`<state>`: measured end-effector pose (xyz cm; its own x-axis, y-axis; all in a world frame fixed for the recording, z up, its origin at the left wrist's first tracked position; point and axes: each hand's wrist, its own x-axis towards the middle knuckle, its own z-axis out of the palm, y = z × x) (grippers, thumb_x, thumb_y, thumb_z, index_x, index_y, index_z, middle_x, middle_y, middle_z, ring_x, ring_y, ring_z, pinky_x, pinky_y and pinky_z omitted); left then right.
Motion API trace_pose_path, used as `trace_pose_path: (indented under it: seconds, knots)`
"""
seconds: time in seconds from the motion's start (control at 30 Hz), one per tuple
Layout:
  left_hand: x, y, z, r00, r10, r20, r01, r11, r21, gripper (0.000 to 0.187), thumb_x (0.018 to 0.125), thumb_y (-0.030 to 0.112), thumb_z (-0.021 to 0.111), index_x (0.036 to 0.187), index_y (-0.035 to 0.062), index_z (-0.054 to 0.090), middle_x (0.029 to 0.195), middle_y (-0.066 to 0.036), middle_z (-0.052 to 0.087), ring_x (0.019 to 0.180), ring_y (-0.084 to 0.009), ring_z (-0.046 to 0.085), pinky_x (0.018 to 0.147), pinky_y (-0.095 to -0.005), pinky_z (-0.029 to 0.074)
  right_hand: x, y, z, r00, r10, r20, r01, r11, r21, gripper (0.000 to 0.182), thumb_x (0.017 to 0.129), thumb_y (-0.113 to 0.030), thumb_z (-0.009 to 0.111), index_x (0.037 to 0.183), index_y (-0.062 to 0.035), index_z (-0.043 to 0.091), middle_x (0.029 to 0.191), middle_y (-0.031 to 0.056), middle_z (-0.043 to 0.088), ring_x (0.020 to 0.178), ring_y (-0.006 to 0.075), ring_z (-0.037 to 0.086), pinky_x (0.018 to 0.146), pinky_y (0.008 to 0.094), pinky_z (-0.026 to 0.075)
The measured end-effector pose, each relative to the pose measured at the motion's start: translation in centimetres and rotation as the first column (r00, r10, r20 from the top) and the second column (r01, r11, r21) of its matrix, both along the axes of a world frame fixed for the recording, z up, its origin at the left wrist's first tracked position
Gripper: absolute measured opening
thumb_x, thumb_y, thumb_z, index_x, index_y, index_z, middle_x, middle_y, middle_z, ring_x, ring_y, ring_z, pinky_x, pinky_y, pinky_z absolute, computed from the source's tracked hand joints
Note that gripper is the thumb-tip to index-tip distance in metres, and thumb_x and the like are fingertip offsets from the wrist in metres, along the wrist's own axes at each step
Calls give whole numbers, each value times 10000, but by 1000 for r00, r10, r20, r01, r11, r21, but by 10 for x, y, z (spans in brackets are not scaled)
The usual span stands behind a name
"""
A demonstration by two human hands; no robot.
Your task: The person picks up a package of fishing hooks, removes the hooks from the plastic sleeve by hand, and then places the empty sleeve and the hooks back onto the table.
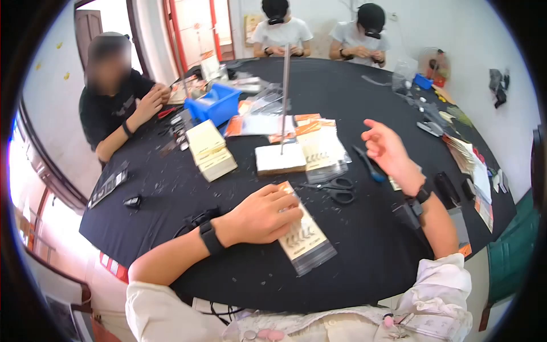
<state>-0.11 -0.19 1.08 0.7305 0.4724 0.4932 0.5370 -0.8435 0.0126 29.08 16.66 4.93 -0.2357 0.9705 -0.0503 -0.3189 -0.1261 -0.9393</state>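
Note:
My left hand [262, 216] lies palm down on a printed card packet [302, 236] in a clear sleeve. Its fingers are stretched over the upper part, and a row of small dark hook-like shapes shows beside them. Nothing is gripped in it. Raised over the right side of the table, my right hand [387, 151] has fingers apart and partly bent, with nothing visible in them. Beside it lie blue-handled pliers [370, 165]. Dark-handled scissors [341, 190] rest between my hands, just beyond the packet.
Farther in, a thin metal rod [285, 97] stands upright on a white block [280, 158]. Stacked cards [209, 149], more card packets [322, 142] and a blue bin [213, 104] surround it. Papers [464, 157] line the right edge. Three other people sit around the black-covered table.

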Motion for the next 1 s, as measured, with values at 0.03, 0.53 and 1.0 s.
trace_pose_path:
  seconds: [0.03,0.53,1.0]
  knots:
    - [-1,0,0,999,18,-48,-18,1000,-13,219,803,112,676,1020,109,646,1006,-42,629,947,-221,633,874,-371,473,0,3,-3,1000,-19,-9,20,1000,13,563,784,-66,607,1322,-23,444,778,81,606,508,76,404,446,238,309]
    - [1,-1,3,999,31,-44,-30,999,20,199,804,149,683,992,120,622,992,-28,613,916,-200,627,859,-356,471,-31,-67,-7,381,-386,840,-785,346,515,148,805,-217,691,726,-104,635,615,-3,601,549,195,604,526,314,448]
    - [0,0,3,999,32,-38,-31,999,18,199,813,155,680,998,115,619,1001,-39,614,931,-209,630,871,-361,474,-31,-69,-6,281,-395,874,-863,295,411,176,831,-230,675,820,-77,589,725,86,651,666,282,664,578,418,506]
